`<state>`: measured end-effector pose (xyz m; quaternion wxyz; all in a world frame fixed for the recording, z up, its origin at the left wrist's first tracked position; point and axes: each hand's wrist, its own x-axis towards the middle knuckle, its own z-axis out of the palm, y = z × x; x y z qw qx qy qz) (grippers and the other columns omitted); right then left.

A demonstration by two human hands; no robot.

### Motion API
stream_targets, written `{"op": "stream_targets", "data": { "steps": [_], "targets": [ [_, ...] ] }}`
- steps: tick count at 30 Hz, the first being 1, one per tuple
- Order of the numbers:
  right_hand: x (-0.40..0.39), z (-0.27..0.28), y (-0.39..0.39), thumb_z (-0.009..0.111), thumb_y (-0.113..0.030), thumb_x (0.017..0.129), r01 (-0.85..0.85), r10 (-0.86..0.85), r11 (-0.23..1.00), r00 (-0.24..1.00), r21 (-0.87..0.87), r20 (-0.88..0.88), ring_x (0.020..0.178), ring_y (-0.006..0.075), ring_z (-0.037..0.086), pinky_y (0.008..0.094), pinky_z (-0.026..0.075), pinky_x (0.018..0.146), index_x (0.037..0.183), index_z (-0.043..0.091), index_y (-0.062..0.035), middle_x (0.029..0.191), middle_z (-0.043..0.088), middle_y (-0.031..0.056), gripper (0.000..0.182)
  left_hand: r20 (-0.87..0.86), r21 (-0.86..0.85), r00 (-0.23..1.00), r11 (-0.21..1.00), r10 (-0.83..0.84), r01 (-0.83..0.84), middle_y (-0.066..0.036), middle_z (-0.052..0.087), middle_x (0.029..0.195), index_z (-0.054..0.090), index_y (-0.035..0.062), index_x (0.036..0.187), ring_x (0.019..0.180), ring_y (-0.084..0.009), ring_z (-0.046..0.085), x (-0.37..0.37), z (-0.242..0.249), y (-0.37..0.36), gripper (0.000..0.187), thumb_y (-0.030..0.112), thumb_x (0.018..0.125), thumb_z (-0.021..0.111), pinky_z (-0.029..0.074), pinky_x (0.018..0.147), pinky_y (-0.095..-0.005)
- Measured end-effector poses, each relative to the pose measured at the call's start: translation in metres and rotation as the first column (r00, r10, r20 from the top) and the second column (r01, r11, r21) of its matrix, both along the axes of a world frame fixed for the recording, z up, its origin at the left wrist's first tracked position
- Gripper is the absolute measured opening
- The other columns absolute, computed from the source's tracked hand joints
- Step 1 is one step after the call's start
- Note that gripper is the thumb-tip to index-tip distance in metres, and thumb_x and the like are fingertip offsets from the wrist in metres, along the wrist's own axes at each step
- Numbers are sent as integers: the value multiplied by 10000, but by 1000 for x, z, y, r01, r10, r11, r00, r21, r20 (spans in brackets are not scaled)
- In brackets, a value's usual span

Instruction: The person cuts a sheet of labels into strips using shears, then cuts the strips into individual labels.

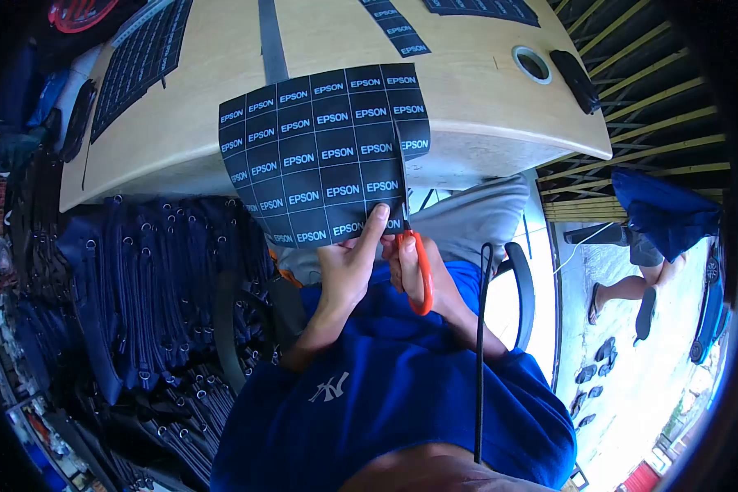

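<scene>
A black sheet [303, 156] printed with rows of EPSON labels is held up in front of the table edge. My left hand [348, 266] grips its lower edge, with the thumb on top near the bottom right label. Orange-handled scissors [424, 283] are in my right hand [410, 266], fingers wrapped in the handles. Their blades run up between the last two label columns. The right column is partly parted from the sheet along this line, and its upper end still joins it.
On the wooden table [467, 90] lie a cut label strip [395, 29], a grey strip [272, 41], another label sheet [143, 70] and a tape roll [532, 65]. Many dark blue straps with metal rings [168, 279] hang at the left. Another person's leg [619, 291] shows at right.
</scene>
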<state>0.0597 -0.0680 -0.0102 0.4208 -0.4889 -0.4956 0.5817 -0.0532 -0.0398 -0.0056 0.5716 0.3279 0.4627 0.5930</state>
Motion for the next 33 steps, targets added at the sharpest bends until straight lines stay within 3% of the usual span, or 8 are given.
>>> {"op": "stream_targets", "data": {
  "steps": [6, 12, 18, 21, 27, 29, 31, 33],
  "targets": [
    [-1, 0, -1, 286, -578, 914, 41, -43, 999, 997, 29, 62, 389, 102, 407, 245, 345, 381, 723, 473, 18, 485, 409, 24, 653, 33, 36, 999, 999, -29, 27, -35, 618, 855, 595, -11, 942, 705, -61, 572, 0, 0, -1, 141, 50, 828, 651, 468, 594, -202],
    [2, 2, -4, 301, -582, 908, 39, -35, 989, 999, -145, 32, 363, 111, 414, 248, 341, 358, 685, 464, 7, 463, 395, 25, 651, 64, 46, 996, 997, -60, 57, -56, 622, 877, 582, -21, 966, 736, -90, 594, 1, 7, -4, 167, 40, 826, 648, 500, 615, -224],
    [6, -3, -6, 297, -586, 905, 15, -13, 1000, 996, -22, 94, 377, 97, 416, 237, 333, 363, 712, 471, 7, 484, 401, 15, 648, 129, -87, 989, 994, 76, -66, -21, 584, 958, 568, 14, 1004, 858, -68, 530, -1, 4, 0, 174, 104, 864, 619, 411, 756, -222],
    [5, -3, -7, 292, -607, 892, -20, 22, 1000, 995, -24, 96, 397, 87, 420, 233, 339, 379, 749, 474, 8, 503, 406, 13, 657, 34, -48, 994, 994, 103, -101, -80, 550, 1092, 469, 19, 1159, 967, -147, 564, -2, -5, 5, 309, 63, 874, 580, 490, 813, -290],
    [2, -12, -10, 270, -668, 852, -1, 1, 1000, 1000, 17, 21, 426, 102, 434, 242, 352, 400, 790, 470, 26, 522, 413, 15, 725, 2, -53, 998, 997, 57, -56, -80, 554, 1079, 478, 11, 1149, 943, -136, 561, -2, -10, -5, 303, 52, 870, 588, 481, 808, -282],
    [5, -17, -11, 341, -449, 940, -18, 12, 998, 995, 67, 97, 618, 309, 519, 388, 416, 596, 794, 495, 36, 685, 502, 183, 529, -14, -72, 999, 997, 38, -39, -83, 566, 1063, 496, 4, 1130, 937, -133, 560, -2, -10, -9, 273, 39, 872, 580, 476, 813, -280],
    [6, -16, -11, 337, -458, 939, -28, 19, 997, 990, 67, 136, 618, 330, 516, 395, 415, 595, 800, 494, 42, 684, 501, 196, 542, -45, -115, 998, 992, 41, -46, -78, 570, 1065, 505, 11, 1124, 937, -129, 560, 0, -4, -14, 267, 40, 871, 582, 473, 814, -275],
    [7, -14, -9, 333, -467, 937, -37, 25, 997, 984, 67, 176, 618, 351, 514, 402, 413, 595, 805, 493, 48, 683, 501, 209, 555, -52, -62, 996, 996, 67, -70, -29, 633, 887, 631, -22, 951, 752, -59, 559, 3, -1, -17, 215, 167, 851, 654, 427, 667, -195]
  ]
}}
